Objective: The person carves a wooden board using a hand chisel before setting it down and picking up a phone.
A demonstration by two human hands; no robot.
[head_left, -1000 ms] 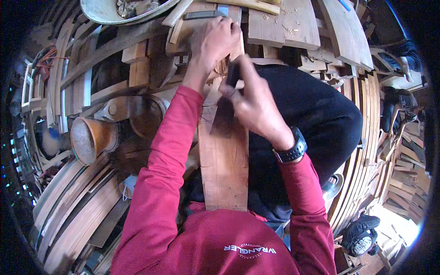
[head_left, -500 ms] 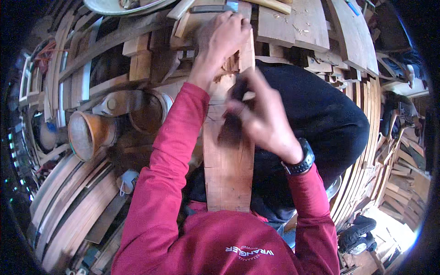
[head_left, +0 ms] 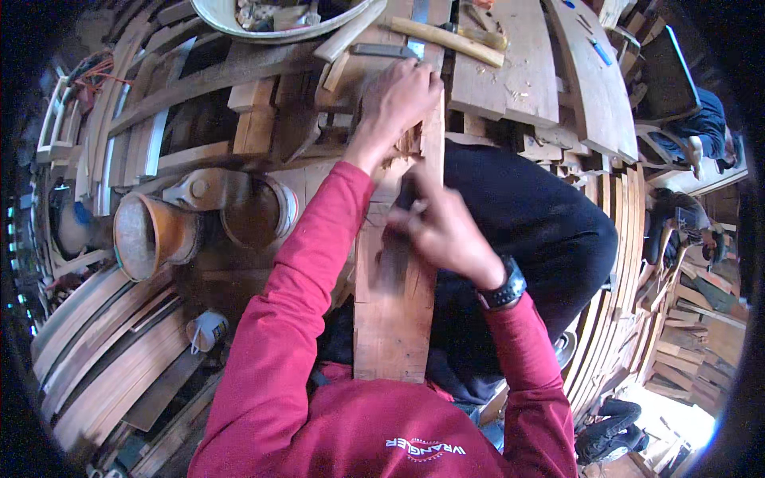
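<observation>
My left hand (head_left: 398, 103) is closed over the far end of a long wooden board (head_left: 390, 334) lying lengthwise toward my body, beside a chipped, splintered recess (head_left: 406, 142). My right hand (head_left: 442, 227) is closed on a dark tool (head_left: 390, 263) held over the board below that recess; motion smears the tool, so its exact shape is unclear. Just beyond my left hand lie a dark metal bar (head_left: 382, 50) and a wooden stick (head_left: 446, 41). My black-trousered leg (head_left: 530, 223) is right of the board.
A large basin (head_left: 279, 24) holds scraps at the top. Orange buckets (head_left: 155, 239) and a white container (head_left: 205, 330) sit left among stacked planks (head_left: 119, 350). Wide boards (head_left: 586, 80) lie upper right. Co-workers (head_left: 693, 139) (head_left: 673, 227) (head_left: 606, 430) are along the right side.
The surroundings at the top have shifted downward in the picture, bringing more into view. My right hand and its tool remain blurred with motion; my left hand stays on the board's far end.
</observation>
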